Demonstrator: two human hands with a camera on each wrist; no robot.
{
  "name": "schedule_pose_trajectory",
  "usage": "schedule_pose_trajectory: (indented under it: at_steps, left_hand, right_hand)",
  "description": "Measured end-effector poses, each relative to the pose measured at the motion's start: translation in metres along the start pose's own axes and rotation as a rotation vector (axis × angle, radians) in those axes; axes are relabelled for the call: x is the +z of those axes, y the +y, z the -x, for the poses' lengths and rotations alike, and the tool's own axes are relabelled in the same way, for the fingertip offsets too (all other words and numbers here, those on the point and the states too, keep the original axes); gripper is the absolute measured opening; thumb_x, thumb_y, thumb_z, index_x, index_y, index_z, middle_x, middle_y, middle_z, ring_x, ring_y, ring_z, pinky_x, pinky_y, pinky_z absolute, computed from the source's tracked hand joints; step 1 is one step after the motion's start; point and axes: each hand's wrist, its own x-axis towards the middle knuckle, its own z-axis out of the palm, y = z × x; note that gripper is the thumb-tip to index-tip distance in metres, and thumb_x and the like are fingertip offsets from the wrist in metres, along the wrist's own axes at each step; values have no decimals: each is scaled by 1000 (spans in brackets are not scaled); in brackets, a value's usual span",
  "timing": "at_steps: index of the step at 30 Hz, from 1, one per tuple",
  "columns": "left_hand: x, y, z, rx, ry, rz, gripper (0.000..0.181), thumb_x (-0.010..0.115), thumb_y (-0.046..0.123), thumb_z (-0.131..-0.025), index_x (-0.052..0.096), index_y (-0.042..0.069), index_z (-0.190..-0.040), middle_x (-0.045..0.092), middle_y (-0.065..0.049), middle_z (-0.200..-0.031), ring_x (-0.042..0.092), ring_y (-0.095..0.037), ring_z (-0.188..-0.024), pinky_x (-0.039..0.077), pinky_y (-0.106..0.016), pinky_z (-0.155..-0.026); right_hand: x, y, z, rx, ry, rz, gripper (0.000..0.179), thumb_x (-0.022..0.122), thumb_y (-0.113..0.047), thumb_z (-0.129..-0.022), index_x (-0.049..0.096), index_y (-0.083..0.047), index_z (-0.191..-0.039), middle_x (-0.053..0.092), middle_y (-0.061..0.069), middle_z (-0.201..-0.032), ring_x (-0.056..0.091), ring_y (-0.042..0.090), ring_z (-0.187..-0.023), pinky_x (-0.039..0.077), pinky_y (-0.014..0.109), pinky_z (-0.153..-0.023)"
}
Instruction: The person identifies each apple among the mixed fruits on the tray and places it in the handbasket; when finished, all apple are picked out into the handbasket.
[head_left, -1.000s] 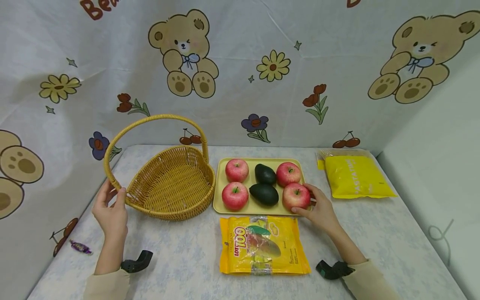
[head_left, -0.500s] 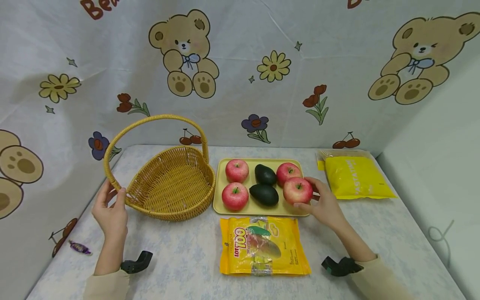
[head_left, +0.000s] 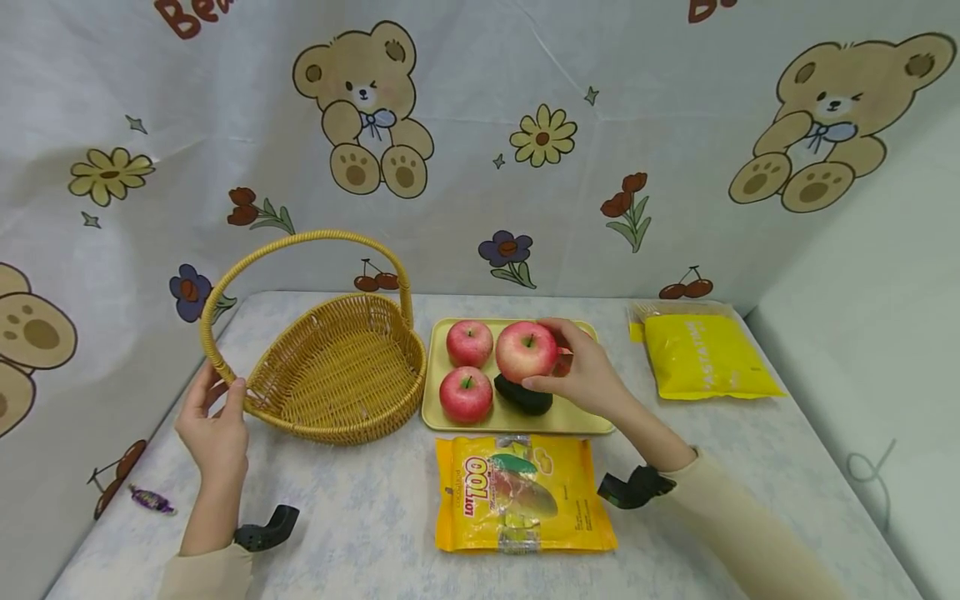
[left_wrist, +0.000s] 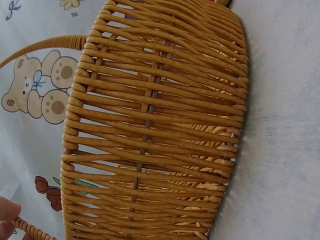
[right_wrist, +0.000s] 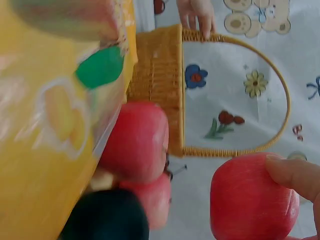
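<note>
My right hand [head_left: 592, 371] holds a red apple [head_left: 527, 352] above the yellow tray [head_left: 432, 412], thumb and fingers around its sides. Two apples, a rear one [head_left: 469, 342] and a front one [head_left: 467, 394], lie on the tray's left side. Beside them is a dark avocado [head_left: 525, 398]; another avocado and most of another apple are hidden behind the held apple and hand. At the left, my left hand [head_left: 213, 425] grips the wicker basket [head_left: 345, 367] where its handle meets the rim. The left wrist view shows the basket's woven side [left_wrist: 155, 125] close up.
A yellow candy bag [head_left: 525, 492] with a mango picture lies in front of the tray. The yellow pasta bag [head_left: 708, 354] is at the back right. One purple wrapped candy [head_left: 152, 500] sits near the left edge. A printed cloth hangs behind the table.
My right hand has lifted the apple from the tray's front right corner and carried it left over the avocados. My left hand still grips the basket, which stands in place.
</note>
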Motion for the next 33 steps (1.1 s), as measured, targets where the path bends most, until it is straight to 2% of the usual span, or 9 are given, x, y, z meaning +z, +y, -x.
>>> schedule_pose_trajectory:
  at_steps: [7, 16, 24, 33]
  left_hand:
    - [-1, 0, 1, -4, 4, -3, 46, 64, 10, -93, 57, 22, -137, 58, 23, -110, 54, 3, -102, 42, -11, -77]
    - [-1, -2, 2, -10, 6, 6, 46, 64, 9, -93, 58, 21, -137, 58, 23, -109, 54, 4, -100, 43, -10, -76]
    - [0, -2, 1, 27, -6, -23, 46, 64, 10, -94, 57, 22, -138, 58, 24, -111, 54, 5, -101, 43, -10, -77]
    - [-1, -2, 3, 42, -1, -23, 47, 63, 8, -94, 56, 21, -138, 58, 24, -111, 54, 5, -101, 42, -9, -77]
  right_hand:
    - [48, -33, -30, -38, -84, 6, 82, 87, -21, -72, 45, -9, -140, 54, 10, -135, 60, 27, -117, 52, 40, -98]
    - [122, -64, -69, -37, -147, -72, 82, 88, -22, -71, 46, -9, -140, 56, 7, -132, 58, 22, -116, 52, 32, -96]
    - [176, -78, -91, 37, -116, -12, 80, 88, -27, -71, 47, -10, -139, 58, 6, -131, 57, 21, -117, 50, 28, -95]
    - [217, -80, -107, 72, -53, 49, 79, 90, -26, -68, 50, -9, -134, 60, 7, -127, 57, 22, -117, 49, 29, -96]
